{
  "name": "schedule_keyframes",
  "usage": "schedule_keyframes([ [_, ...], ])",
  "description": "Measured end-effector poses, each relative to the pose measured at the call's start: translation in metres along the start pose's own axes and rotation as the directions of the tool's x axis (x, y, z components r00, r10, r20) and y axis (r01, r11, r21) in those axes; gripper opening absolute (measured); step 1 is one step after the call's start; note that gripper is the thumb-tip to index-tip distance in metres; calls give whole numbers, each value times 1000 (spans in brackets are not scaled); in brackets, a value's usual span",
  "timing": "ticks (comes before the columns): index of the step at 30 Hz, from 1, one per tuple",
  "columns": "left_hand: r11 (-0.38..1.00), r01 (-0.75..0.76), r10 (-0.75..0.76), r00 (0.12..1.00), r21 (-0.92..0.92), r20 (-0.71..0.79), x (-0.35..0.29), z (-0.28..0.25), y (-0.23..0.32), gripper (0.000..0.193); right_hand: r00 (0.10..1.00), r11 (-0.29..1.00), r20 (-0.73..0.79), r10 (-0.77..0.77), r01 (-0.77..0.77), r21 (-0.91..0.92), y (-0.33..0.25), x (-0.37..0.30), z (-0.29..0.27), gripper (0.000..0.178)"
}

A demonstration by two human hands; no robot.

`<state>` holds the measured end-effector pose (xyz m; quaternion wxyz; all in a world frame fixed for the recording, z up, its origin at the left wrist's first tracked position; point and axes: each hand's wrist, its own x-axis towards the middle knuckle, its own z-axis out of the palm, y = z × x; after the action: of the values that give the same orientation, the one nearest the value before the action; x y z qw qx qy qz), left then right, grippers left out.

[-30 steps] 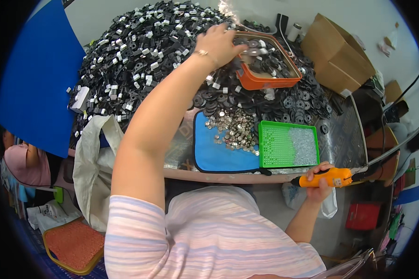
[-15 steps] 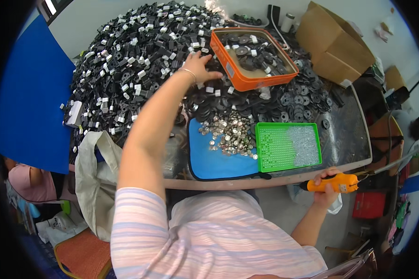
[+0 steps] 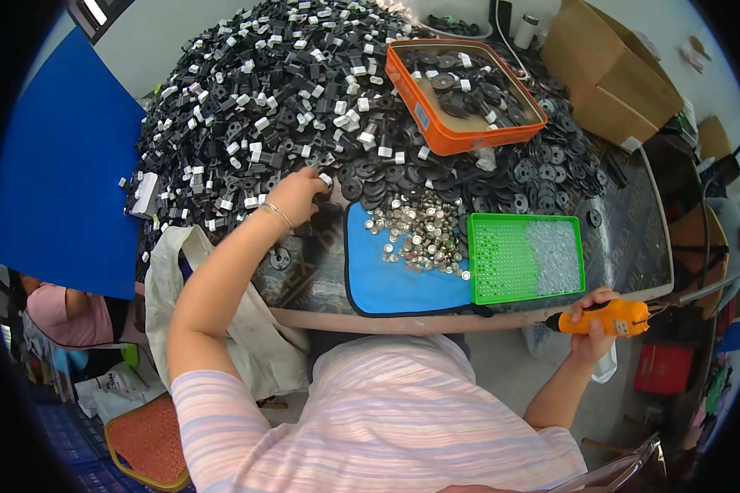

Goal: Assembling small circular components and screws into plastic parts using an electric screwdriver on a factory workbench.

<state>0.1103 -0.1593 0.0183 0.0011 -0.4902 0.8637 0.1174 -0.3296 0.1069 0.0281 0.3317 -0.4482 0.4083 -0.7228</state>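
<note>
Drawn back toward the body since half a second earlier, the left hand [image 3: 294, 197] had left the side of the orange tin [image 3: 485, 140] and come down to the near fringe of the heap of black and white parts [image 3: 247, 90]. Its fingers were curled in against a small black-and-white part [image 3: 326, 181]; whether they gripped it or only touched it, I could not tell. One loose grey disc [image 3: 279, 259] lay just below that wrist, and a pale cloth sack [image 3: 238, 316] hung under the forearm.

As before, the right hand [image 3: 592, 338] was closed around an orange power screwdriver [image 3: 617, 317], which lay roughly level, its black tip pointing left, just off the edge of the table [image 3: 625, 238]. Up and to the left of this hand stood the green tray [image 3: 526, 297], its right part covered with silvery-grey bits [image 3: 556, 256] too small to make out. Between the two hands lay the blue mat [image 3: 386, 283], with round metal pieces [image 3: 423, 234] piled on its far right portion. Beyond both hands was the tin, holding more black parts; dark discs [image 3: 543, 177] spread beside it, and a cardboard box [image 3: 608, 74] stood farther right.
</note>
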Motion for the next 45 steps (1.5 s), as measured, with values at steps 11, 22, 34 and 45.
schedule_keyframes([
  [11,918,-242,153,947,-315,-282,75,-162,99,47,999,999,-15,-38,38,18,-5,-5,2,42],
  [22,954,295,-300,941,-56,-157,117,-57,83,112,999,1000,-43,-25,25,-1,-16,-11,-2,42],
  [34,825,528,-562,805,-203,-191,131,-10,96,99,994,999,-104,-42,42,-1,-11,-18,-7,39],
  [45,892,382,-451,775,-240,-443,117,3,67,86,989,999,-147,7,-1,44,-8,2,4,36],
])
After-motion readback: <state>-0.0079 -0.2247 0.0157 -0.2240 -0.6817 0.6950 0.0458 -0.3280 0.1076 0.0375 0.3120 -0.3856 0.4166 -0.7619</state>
